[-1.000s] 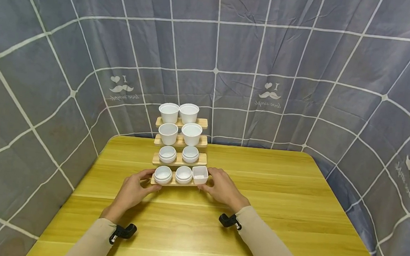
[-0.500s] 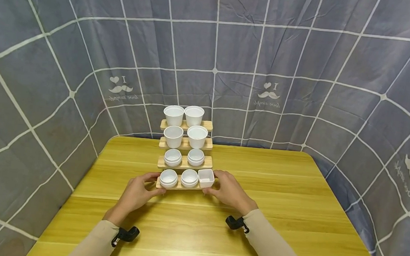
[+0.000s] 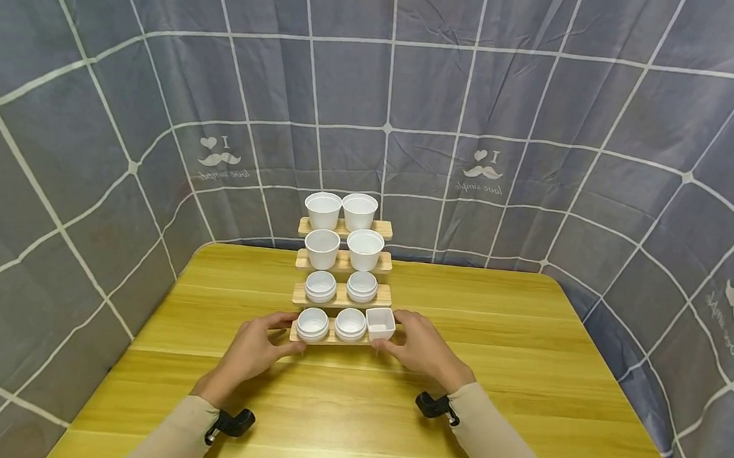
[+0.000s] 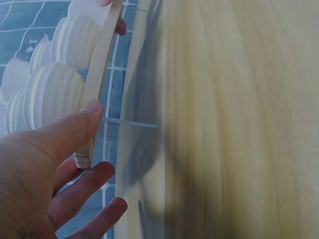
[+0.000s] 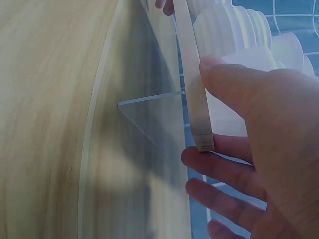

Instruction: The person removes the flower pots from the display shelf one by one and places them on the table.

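Note:
A tiered rack with several pale wooden shelves stands toward the back of the table, left of centre. My left hand grips the left end of its lowest shelf, thumb on the front edge and fingers behind and below. At the opposite end my right hand pinches the same shelf, its thumb beside a square white dish. Two round white bowls share that shelf. Two more bowls occupy the tier above, and taller white cups fill the upper two tiers.
Clear supports extend beneath the shelf toward the yellow wood-grain table. Grey curtains with white grid lines enclose the table's back and sides. Each wrist carries a black camera mount.
Both hands have shifted the rack to the right and slightly toward me. The bowls, cups and square dish have travelled with it, keeping their places on the shelves.

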